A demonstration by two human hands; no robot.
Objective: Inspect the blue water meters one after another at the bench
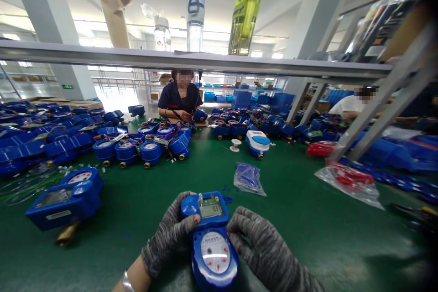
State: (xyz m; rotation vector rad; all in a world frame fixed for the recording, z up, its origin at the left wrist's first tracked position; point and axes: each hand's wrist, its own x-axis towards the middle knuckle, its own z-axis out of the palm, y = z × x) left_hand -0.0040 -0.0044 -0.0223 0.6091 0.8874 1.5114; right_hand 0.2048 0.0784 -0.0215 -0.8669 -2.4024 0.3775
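Observation:
A blue water meter point(198, 262) with a small digital display and a round white dial stands at the front of the green table. My left hand point(170, 230), in a grey striped glove with bare fingertips, grips its upper left side, thumb by the round blue cap. Against the meter's right edge is my right hand point(265, 242), gloved alike, fingers bent and pinched together; whatever is between them is hidden. Just beyond the meter lie small loose blue pieces point(227, 200), and behind them a clear bag of blue pieces point(249, 178).
Another blue meter point(68, 198) with a brass fitting stands at left. Several wired meters point(150, 150), a white spool point(235, 145) and a white-and-blue meter point(258, 143) are farther back. Red bags point(354, 178) lie right. Bottles stand on an overhead shelf point(205, 59). A co-worker point(181, 100) sits opposite.

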